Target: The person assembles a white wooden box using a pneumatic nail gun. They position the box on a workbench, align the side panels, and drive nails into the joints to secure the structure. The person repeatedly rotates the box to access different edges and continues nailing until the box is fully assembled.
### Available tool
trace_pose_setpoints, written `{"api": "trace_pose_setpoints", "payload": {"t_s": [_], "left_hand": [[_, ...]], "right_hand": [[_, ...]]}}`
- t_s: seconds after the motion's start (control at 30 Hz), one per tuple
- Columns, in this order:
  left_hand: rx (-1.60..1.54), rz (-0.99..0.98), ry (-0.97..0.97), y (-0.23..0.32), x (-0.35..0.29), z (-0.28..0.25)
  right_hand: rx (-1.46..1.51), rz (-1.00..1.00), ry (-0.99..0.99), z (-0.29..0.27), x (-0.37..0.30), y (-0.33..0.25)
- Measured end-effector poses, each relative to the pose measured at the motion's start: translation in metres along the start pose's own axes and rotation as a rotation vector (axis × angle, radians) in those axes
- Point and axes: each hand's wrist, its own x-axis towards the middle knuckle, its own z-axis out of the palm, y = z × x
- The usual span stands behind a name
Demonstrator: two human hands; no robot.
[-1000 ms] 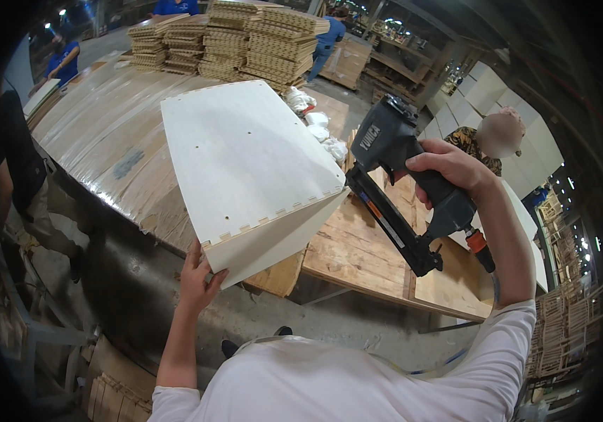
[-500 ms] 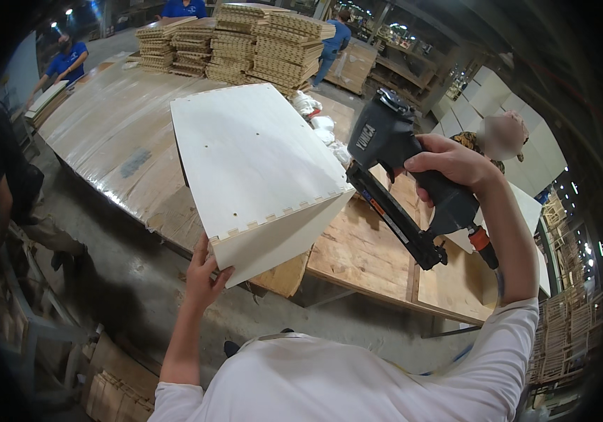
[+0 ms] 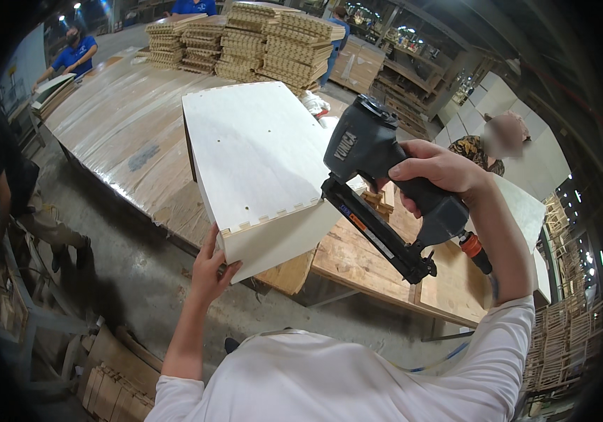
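We judge the box (image 3: 263, 155) light, stiff; left hand (image 3: 211, 273) clamps its near corner, sound hold. Right hand (image 3: 438, 171) wraps the nail gun (image 3: 363, 143) handle, likely heavy.

From my remote seat, I see a grey concrete floor (image 3: 133, 271) running beneath a broad, glossy-topped table (image 3: 112, 123) and a plywood bench (image 3: 354, 257). Farther back I make out wooden shelving (image 3: 414, 82), and small bright lamps (image 3: 78, 5) shine at the upper left of a dim hall.
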Motion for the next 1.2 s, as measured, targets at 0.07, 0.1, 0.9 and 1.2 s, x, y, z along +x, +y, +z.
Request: {"api": "trace_pose_setpoints", "payload": {"t_s": [0.07,0.1,0.9,1.2], "left_hand": [[-0.056,-0.063,-0.015,0.003,-0.001,-0.001],[-0.084,-0.095,-0.022,0.005,0.000,-0.001],[0.009,0.047,0.073,0.002,-0.002,0.003],[0.033,0.076,0.096,0.003,-0.002,0.001]], "right_hand": [[-0.011,0.011,-0.016,-0.002,0.003,0.002],[-0.024,0.020,0.007,-0.001,0.002,0.001],[-0.095,-0.096,-0.167,0.060,0.013,-0.037],[-0.179,-0.096,-0.279,0.093,0.026,-0.054]]}}
